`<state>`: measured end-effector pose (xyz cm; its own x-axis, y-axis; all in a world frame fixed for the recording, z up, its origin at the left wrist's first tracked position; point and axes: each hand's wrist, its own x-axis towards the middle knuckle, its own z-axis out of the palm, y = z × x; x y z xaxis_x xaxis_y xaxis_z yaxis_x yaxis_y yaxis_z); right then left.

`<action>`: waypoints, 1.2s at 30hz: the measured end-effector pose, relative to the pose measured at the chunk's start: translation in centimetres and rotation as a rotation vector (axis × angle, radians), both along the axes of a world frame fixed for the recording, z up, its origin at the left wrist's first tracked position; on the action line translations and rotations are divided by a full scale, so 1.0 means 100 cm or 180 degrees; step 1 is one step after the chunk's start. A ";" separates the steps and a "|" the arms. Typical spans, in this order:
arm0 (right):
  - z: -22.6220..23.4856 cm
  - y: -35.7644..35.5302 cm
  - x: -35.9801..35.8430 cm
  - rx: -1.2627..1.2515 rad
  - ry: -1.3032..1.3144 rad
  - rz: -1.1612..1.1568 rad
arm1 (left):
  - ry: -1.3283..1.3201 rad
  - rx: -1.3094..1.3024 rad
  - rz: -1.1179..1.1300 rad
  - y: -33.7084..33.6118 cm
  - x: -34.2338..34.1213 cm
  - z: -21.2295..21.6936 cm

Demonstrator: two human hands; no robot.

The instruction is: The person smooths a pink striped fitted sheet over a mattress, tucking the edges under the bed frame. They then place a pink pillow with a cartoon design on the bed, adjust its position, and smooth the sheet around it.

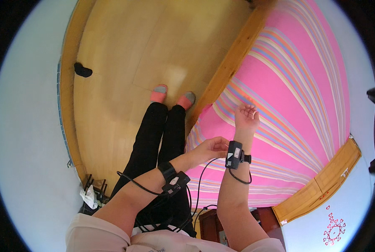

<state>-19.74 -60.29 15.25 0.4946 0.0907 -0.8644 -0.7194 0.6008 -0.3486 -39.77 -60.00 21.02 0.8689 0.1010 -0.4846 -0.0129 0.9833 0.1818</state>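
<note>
Left hand (215,147) rested at the edge of the striped pink sheet (288,109), fingers curled; whether it pinched the cloth could not be told. Right hand (246,116) hovered open over the sheet, holding nothing (palm up, fingers loosely spread). The sheet covered the wooden-framed bed (318,185).
</note>
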 end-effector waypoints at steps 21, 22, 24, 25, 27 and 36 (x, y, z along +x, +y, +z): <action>0.029 -0.043 -0.087 -0.3417 -0.4761 0.5870 | 0.1792 0.1663 -0.0984 -0.041 -0.095 -0.140; 0.037 -0.065 -0.090 -0.3734 -0.4598 0.5482 | 0.1802 0.1653 -0.0968 -0.043 -0.102 -0.144; 0.049 -0.112 -0.100 -0.4291 -0.4031 0.5007 | 0.1872 0.1614 -0.1058 -0.043 -0.122 -0.155; 0.053 -0.138 -0.107 -0.4502 -0.3737 0.4944 | 0.1944 0.1504 -0.1128 -0.045 -0.133 -0.161; 0.052 -0.191 -0.118 -0.4950 -0.3004 0.4853 | 0.1922 0.1508 -0.1167 -0.050 -0.155 -0.173; 0.011 -0.376 -0.125 -0.5327 -0.2272 0.4294 | 0.1869 0.1874 -0.1239 -0.132 -0.258 -0.225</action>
